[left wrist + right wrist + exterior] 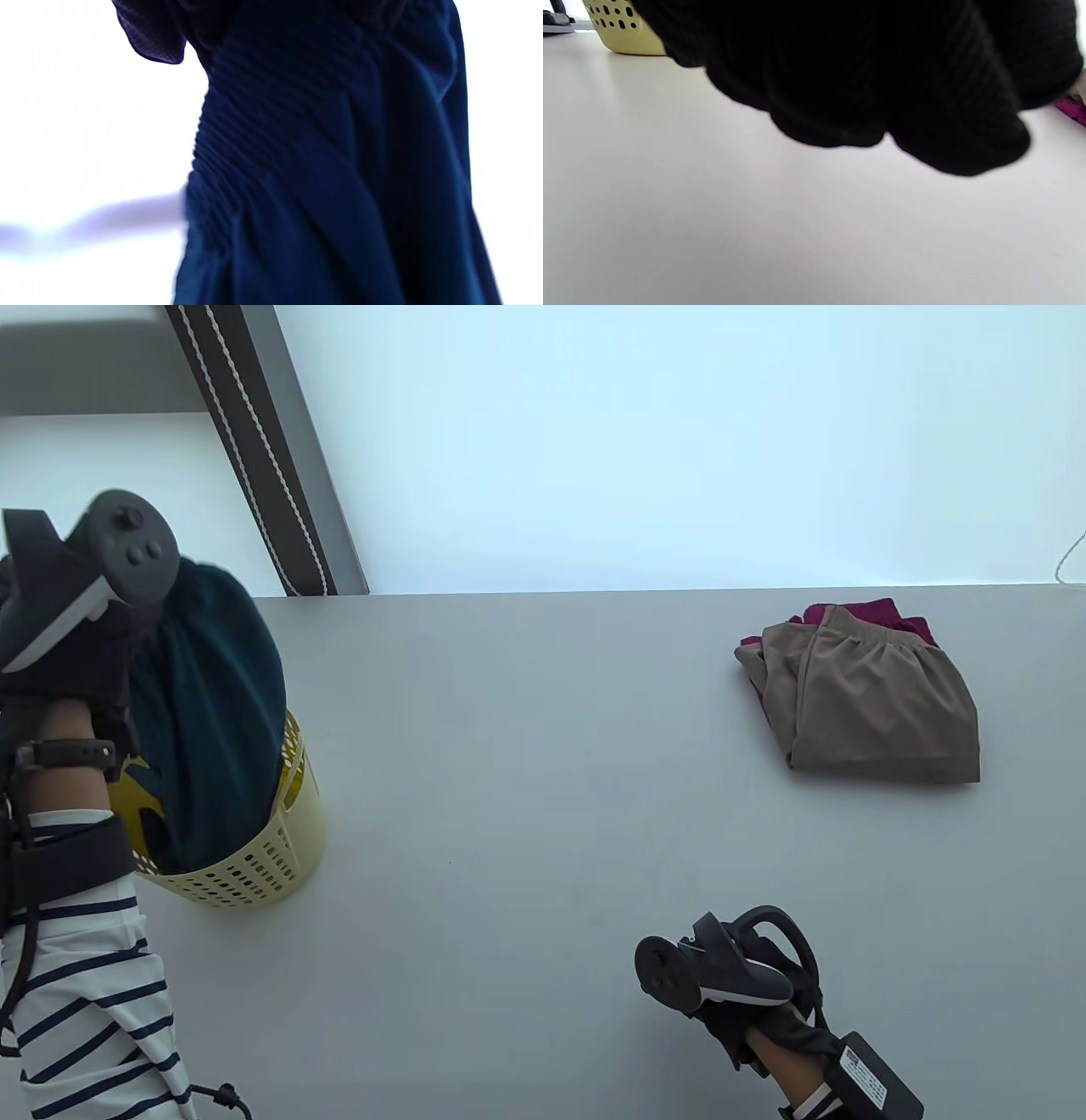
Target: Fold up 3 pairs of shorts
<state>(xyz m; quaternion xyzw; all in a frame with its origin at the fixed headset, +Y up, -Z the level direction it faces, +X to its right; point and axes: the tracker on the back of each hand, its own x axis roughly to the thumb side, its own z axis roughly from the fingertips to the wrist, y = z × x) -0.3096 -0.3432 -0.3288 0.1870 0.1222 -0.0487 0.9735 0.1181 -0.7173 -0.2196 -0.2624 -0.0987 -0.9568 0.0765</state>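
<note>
Shorts in dark teal [212, 704] hang from the left hand [72, 645], which is raised above the yellow basket [263, 857] at the left end of the table [509, 814]. The glove's fingers are hidden behind the tracker and the cloth in the table view, but the fabric gathers right at the hand and drops from there, so it has hold of them near the elastic waistband; the lower part of the garment still dips inside the basket. From the left wrist view the same shorts [331, 169] fill most of the picture, ribbed waistband uppermost, folds falling away below.

The right hand [738, 993] sits low over the near right part of the table, holding nothing. In the right wrist view its gloved fingers [840, 84] are curled loosely just above the bare tabletop; I cannot tell whether they touch it.

Further out, near the far right edge, a pair of tan shorts [874, 704] lies folded on top of a magenta pair [857, 612], whose edges peek out behind and to the left. The perforated basket stands well apart from that stack.
</note>
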